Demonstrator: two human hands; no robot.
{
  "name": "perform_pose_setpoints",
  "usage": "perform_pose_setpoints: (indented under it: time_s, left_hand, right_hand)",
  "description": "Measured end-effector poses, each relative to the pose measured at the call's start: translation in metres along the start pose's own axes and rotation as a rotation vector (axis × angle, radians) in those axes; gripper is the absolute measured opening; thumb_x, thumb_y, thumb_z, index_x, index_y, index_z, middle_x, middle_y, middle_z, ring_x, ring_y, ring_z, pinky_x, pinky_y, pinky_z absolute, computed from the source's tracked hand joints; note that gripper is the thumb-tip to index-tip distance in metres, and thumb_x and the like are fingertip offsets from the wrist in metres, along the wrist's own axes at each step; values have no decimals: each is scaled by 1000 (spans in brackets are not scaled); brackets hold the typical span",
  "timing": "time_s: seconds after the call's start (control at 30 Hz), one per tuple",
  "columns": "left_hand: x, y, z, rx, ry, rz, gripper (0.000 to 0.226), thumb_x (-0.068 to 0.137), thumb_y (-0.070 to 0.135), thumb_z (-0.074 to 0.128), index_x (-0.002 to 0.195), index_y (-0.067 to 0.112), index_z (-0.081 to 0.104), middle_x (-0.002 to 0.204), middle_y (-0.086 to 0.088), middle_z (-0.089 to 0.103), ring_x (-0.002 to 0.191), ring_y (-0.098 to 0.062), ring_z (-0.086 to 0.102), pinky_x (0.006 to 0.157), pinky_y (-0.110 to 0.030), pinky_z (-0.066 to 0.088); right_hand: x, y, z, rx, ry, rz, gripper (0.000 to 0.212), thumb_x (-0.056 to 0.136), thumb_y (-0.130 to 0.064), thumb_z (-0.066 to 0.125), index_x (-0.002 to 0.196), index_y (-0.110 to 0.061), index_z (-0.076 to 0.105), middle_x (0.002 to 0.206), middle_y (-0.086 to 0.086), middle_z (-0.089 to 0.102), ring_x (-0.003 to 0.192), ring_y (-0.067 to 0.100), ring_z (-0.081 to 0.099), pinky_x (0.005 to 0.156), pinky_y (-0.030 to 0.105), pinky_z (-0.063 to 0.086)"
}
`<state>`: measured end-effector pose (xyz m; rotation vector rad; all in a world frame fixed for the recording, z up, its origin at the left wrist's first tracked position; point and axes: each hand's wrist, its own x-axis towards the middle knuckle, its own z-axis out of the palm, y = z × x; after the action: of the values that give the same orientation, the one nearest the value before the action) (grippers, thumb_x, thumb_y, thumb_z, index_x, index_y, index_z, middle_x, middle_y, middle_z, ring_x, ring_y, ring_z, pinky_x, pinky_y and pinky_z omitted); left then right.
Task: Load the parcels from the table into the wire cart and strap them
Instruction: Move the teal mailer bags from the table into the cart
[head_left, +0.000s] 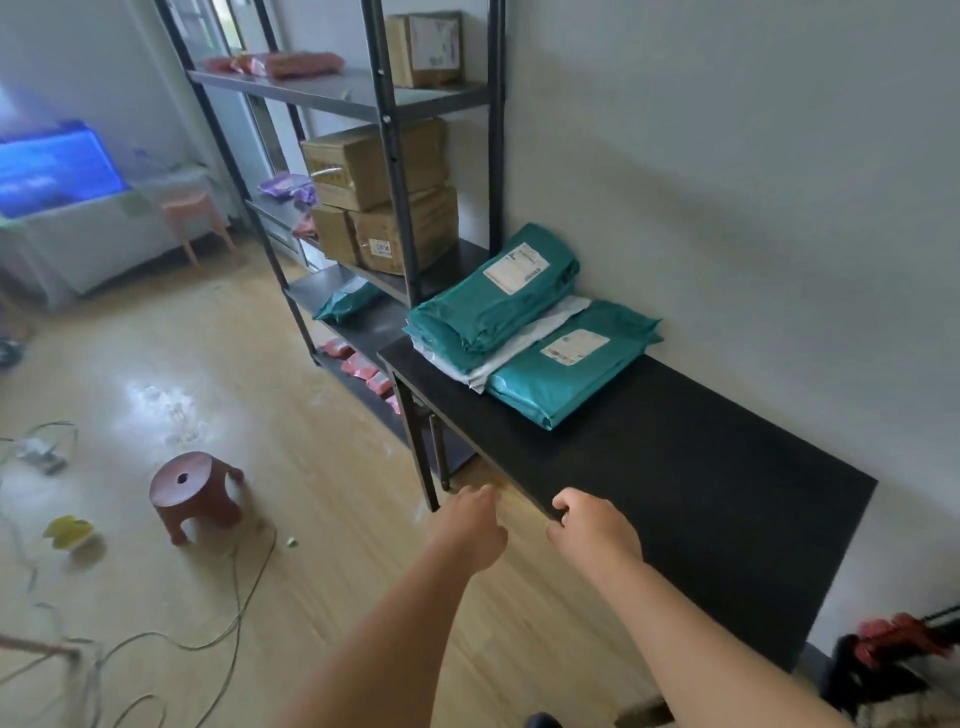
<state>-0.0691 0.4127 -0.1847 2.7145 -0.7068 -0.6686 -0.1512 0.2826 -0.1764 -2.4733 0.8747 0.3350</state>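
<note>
Several teal mailer parcels lie at the far end of the black table (675, 478). A stack of teal parcels (493, 306) sits on a white parcel (524, 338), and one more teal parcel (571, 364) lies beside them, nearer to me. Both my arms reach forward. My left hand (475, 527) hangs in the air just off the table's near edge, fingers loosely curled and holding nothing. My right hand (592, 527) is over the table's near edge, fingers loosely curled, also holding nothing. No wire cart is in view.
A black metal shelf rack (389, 156) with cardboard boxes and bags stands left of the table. A red plastic stool (192, 491) and loose cables (228, 613) lie on the wooden floor. A red and black object (893, 654) sits at the lower right.
</note>
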Motion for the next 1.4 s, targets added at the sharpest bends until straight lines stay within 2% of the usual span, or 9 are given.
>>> perform_pose_setpoints:
  time_s: [0.17,0.47,0.63,0.77,0.87,1.0,1.13,1.23,1.4]
  left_hand:
    - [77,11,-24,-3,-13,6,50,93,24,57,142,23,44,135,-5,52,126,-25,49,100,-38,46]
    - [163,29,-49,7,-34,35,48,95,24,53,142,23,44,136,-4,50,126,-25,47,100,-38,45]
    - [211,48,-67,32,-26,100,43,93,17,50,136,21,49,132,-3,53,120,-23,51,91,-35,47]
    - [257,59,-77,51,-70,156,39,91,14,48,130,16,53,129,-4,53,108,-24,57,83,-38,52]
    - [294,68,-87,58,-109,214,44,93,20,50,138,20,49,132,-4,52,106,-24,60,80,-34,52]
    - [338,76,-95,46,-144,264,39,94,20,50,132,16,52,125,-7,54,97,-25,62,76,-36,55]
    - [369,84,-90,41,-206,295,39,93,18,53,132,14,51,126,-8,52,107,-26,57,89,-40,53]
    - [385,88,-82,63,-228,311,41,93,19,54,133,14,48,130,-9,48,116,-26,51,98,-39,48]
    - [397,94,-79,91,-190,302,37,94,22,51,131,18,45,133,-10,45,121,-28,43,102,-37,38]
  right_hand:
    - [75,-7,-28,52,25,48,36,97,-34,53,133,-28,51,109,-8,63,90,10,60,71,27,50]
    - [156,-9,-51,184,41,178,39,96,-31,57,135,-26,52,122,-5,63,99,13,63,64,24,45]
    - [196,-7,-71,236,115,241,37,96,-36,56,131,-25,55,118,-4,65,94,14,62,66,27,47]
    - [232,-6,-84,264,151,292,42,97,-43,52,133,-21,55,121,-2,65,104,18,63,68,27,44]
    - [257,-6,-90,286,161,327,46,98,-42,53,137,-17,51,128,3,61,110,20,61,79,31,49]
    - [285,-7,-94,339,220,413,54,95,-38,59,141,-14,43,130,9,50,111,25,58,87,36,51]
    - [306,-3,-94,518,274,560,58,91,-32,65,140,-13,40,130,11,53,110,28,60,86,38,52]
    - [315,-1,-92,661,271,640,60,93,-27,64,143,-11,35,133,10,56,114,29,60,81,31,48]
    - [322,-3,-91,707,280,713,56,93,-25,65,139,-8,40,131,9,59,112,26,62,77,30,46]
